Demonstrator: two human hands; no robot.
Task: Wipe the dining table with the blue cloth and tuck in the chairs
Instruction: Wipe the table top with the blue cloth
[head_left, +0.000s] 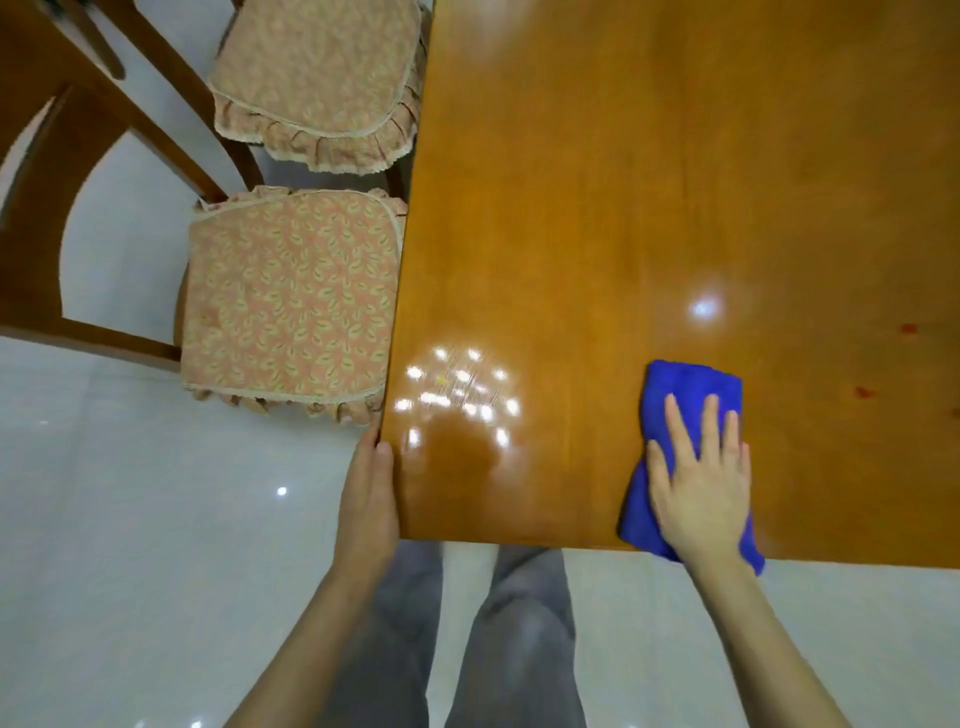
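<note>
the blue cloth (691, 384) lies folded on the desk (675, 182) at the lower right of the frame, its near end hanging just over the desk's front edge. the right hand (701, 483) lies flat on it, fingers straight and spread, pressing down without curling round it. the left hand (369, 499) is released too, stretched along the desk's left edge near the front corner, grasping nothing. two small red spots (909, 328) mark the wood right of the cloth, and lamp reflections shine between the hands. at the upper left the near chair (291, 301) and the far chair (317, 78) stand beside the desk, each with a frilled patterned cushion; their seats sit out over the pale floor (130, 519), only their right rims meeting the desk's edge
</note>
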